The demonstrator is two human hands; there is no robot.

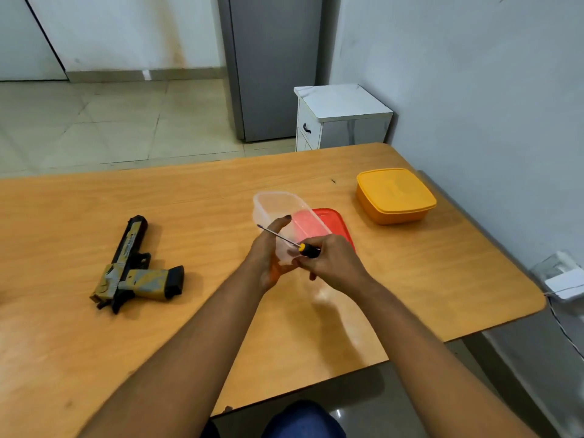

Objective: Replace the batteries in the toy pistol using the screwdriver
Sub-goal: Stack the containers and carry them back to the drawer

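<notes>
The toy pistol (132, 270), black with yellow and grey camouflage, lies on its side at the left of the wooden table (79, 343). My right hand (331, 263) grips the black and yellow handle of a screwdriver (286, 240), whose thin shaft points up and left. My left hand (268, 257) holds the near side of a clear plastic container (281, 210) that is lifted and tilted. The screwdriver shaft crosses in front of the container and my left fingers. No batteries are visible.
A red lid (335, 226) lies on the table behind the clear container. A closed orange box (395, 196) stands at the far right. A white cabinet (341, 118) and a grey fridge (271, 64) stand beyond the table. A white adapter with a cable (562, 286) hangs at the right edge.
</notes>
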